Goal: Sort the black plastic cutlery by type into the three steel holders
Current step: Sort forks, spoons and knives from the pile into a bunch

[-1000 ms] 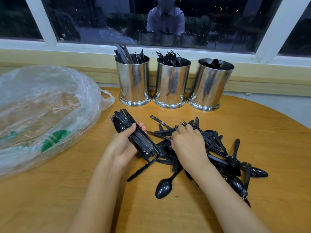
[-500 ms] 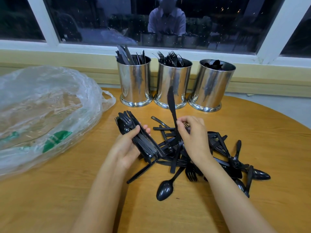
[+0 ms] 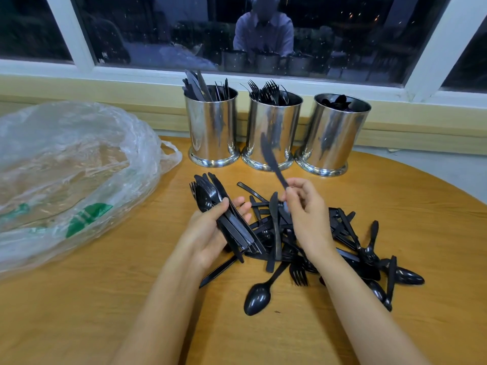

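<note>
1. Three steel holders stand in a row at the far edge of the round wooden table [image 3: 395, 206], below a window [image 3: 163, 27]. The left holder [image 3: 212, 127] carries knives, the middle holder [image 3: 287, 127] forks, the right holder [image 3: 337, 138] spoons.
2. The right hand [image 3: 307, 214] pinches a black knife [image 3: 270, 156] by its handle end between thumb and fingertips. The blade tilts up and left in front of the middle holder.
3. The left hand [image 3: 210, 230] curls its fingers round a bundle of cutlery [image 3: 229, 222], thumb laid across it.
4. A pile [image 3: 350, 241] of loose black cutlery lies on the table under and beside the hands. A crumpled clear plastic bag [image 3: 66, 175] lies at the left.
</note>
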Action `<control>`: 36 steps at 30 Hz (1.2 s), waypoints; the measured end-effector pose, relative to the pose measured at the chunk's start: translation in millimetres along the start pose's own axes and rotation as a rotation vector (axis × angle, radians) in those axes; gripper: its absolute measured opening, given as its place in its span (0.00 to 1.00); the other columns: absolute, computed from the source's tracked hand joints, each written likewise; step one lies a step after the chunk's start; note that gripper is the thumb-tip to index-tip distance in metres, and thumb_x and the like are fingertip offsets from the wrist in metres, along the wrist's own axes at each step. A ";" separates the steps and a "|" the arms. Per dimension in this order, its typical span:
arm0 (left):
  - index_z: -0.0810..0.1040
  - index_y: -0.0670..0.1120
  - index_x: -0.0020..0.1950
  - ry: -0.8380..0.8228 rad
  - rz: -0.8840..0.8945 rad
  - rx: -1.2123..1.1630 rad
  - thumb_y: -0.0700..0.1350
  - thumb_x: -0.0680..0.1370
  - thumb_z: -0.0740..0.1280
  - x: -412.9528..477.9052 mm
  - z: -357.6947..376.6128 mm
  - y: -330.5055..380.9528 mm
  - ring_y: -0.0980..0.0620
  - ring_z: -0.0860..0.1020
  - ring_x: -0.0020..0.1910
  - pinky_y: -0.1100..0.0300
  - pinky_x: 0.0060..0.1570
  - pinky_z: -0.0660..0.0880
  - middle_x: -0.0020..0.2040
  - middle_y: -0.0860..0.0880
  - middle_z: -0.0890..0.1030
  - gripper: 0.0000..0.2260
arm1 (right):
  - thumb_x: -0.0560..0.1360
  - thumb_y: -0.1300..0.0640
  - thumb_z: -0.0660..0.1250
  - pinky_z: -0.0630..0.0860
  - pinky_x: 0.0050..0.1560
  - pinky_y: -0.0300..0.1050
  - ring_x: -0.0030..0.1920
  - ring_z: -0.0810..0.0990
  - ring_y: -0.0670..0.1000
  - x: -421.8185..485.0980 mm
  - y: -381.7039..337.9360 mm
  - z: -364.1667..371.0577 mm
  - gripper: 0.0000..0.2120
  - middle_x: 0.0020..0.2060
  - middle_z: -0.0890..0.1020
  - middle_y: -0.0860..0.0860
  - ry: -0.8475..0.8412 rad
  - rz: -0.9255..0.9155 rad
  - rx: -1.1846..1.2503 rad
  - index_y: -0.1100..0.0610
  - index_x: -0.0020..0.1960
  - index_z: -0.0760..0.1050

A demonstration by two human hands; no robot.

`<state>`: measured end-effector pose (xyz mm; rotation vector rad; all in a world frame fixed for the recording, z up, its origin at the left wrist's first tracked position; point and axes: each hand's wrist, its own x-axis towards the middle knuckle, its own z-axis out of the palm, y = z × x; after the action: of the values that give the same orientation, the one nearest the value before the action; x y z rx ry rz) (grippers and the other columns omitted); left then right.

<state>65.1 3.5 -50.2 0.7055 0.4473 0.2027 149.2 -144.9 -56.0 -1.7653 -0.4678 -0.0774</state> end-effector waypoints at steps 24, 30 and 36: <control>0.76 0.41 0.56 0.051 0.074 0.037 0.37 0.82 0.60 9.6 -13.0 4.7 0.54 0.77 0.36 0.58 0.40 0.77 0.39 0.48 0.79 0.06 | 0.78 0.39 0.61 0.76 0.37 0.43 0.43 0.77 0.49 -29.5 -11.1 -8.3 0.16 0.41 0.78 0.46 -0.209 -0.043 -1.030 0.52 0.48 0.73; 0.75 0.42 0.58 0.030 0.064 0.011 0.35 0.81 0.60 9.8 -12.3 3.6 0.54 0.79 0.36 0.58 0.40 0.79 0.37 0.49 0.80 0.08 | 0.78 0.46 0.60 0.73 0.36 0.42 0.44 0.78 0.49 -28.6 -10.0 -6.5 0.11 0.42 0.79 0.47 -0.221 0.024 -1.028 0.53 0.51 0.75; 0.75 0.40 0.55 0.045 0.024 -0.014 0.35 0.81 0.61 8.4 -10.3 4.4 0.51 0.82 0.39 0.54 0.43 0.79 0.41 0.46 0.82 0.05 | 0.81 0.49 0.60 0.74 0.36 0.44 0.39 0.78 0.48 -25.0 -2.6 -11.5 0.07 0.39 0.79 0.46 -0.147 0.041 -0.882 0.52 0.50 0.73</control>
<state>67.7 15.5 -56.9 0.6937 0.4798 0.2443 127.7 -162.1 -58.1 -2.6580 -0.5472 -0.1398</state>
